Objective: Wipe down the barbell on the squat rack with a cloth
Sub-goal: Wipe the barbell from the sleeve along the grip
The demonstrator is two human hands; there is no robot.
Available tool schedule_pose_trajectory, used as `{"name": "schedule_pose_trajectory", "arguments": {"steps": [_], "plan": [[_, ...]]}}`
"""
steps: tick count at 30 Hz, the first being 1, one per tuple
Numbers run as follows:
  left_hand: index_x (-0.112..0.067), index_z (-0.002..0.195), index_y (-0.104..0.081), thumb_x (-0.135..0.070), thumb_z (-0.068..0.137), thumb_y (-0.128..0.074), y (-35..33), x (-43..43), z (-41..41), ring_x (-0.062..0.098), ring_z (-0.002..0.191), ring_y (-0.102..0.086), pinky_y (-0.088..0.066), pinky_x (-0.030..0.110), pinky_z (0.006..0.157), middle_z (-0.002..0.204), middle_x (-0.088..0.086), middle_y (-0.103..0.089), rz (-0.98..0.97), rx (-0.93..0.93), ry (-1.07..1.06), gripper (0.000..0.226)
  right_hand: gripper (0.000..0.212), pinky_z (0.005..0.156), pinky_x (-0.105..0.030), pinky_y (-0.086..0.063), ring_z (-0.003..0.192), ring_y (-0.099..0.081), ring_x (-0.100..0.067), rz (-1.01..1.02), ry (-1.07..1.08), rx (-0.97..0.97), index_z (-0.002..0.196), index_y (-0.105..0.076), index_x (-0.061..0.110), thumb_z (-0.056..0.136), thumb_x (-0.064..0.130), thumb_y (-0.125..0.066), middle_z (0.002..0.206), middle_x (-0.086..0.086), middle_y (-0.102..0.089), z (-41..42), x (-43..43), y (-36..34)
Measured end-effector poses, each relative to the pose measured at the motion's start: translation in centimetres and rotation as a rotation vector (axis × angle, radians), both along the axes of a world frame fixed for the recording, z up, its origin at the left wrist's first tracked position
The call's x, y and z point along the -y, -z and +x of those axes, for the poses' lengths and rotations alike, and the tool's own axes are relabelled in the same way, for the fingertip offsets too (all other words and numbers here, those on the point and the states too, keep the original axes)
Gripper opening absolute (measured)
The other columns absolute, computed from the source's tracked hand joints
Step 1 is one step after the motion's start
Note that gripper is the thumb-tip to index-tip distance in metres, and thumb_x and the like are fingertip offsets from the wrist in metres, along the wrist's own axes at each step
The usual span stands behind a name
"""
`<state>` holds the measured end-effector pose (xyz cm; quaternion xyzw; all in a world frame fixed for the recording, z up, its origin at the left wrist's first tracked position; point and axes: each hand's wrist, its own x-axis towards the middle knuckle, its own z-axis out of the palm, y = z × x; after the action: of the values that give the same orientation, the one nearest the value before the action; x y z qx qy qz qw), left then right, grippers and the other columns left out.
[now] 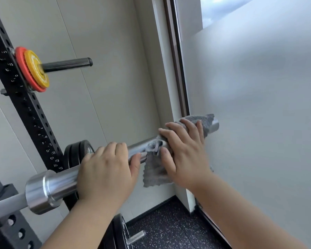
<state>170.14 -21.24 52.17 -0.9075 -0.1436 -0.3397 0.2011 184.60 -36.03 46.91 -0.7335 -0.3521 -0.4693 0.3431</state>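
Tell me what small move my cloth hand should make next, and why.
Probably slide the right hand with the grey cloth along the barbell sleeve toward the left hand: the cloth sits near the sleeve's end, and bare steel shows between the hands.

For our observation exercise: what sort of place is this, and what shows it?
Probably a gym, perhaps a home one: a barbell rests on a black rack, coloured plates hang on a peg, and the floor is speckled rubber.
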Motion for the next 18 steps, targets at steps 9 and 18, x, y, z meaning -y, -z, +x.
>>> {"name": "schedule_pose_trajectory", "arguments": {"steps": [9, 18], "plan": [[-0.024, 0.073, -0.045, -0.055, 0.098, -0.007, -2.0, 0.0, 0.9, 0.025, 0.050, -0.043, -0.025, 0.027, 0.046, 0.056, -0.005, -0.036, 0.066, -0.023, -0.134, 0.055, 0.043, 0.126, -0.060, -0.020, 0.145, -0.040, -0.041, 0.298, 0.130, -0.251, 0.111, -0.070, 0.017, 0.096, 0.050, -0.046, 0.132, -0.007, -0.063, 5.1, 1.1, -1.2], [-0.023, 0.086, -0.065, -0.061, 0.092, -0.003, -2.7, -1.4, 2.5, 0.026, 0.072, -0.060, -0.041, 0.033, 0.061, 0.076, -0.001, -0.064, -0.102, -0.118, -0.076, 0.073, 0.054, 0.120, -0.063, -0.029, 0.135, -0.050, -0.042, 0.114, 0.033, 0.092, 0.120, -0.069, 0.009, 0.104, 0.049, -0.037, 0.135, -0.011, -0.063, 1.8, -1.0, 1.0]]}}
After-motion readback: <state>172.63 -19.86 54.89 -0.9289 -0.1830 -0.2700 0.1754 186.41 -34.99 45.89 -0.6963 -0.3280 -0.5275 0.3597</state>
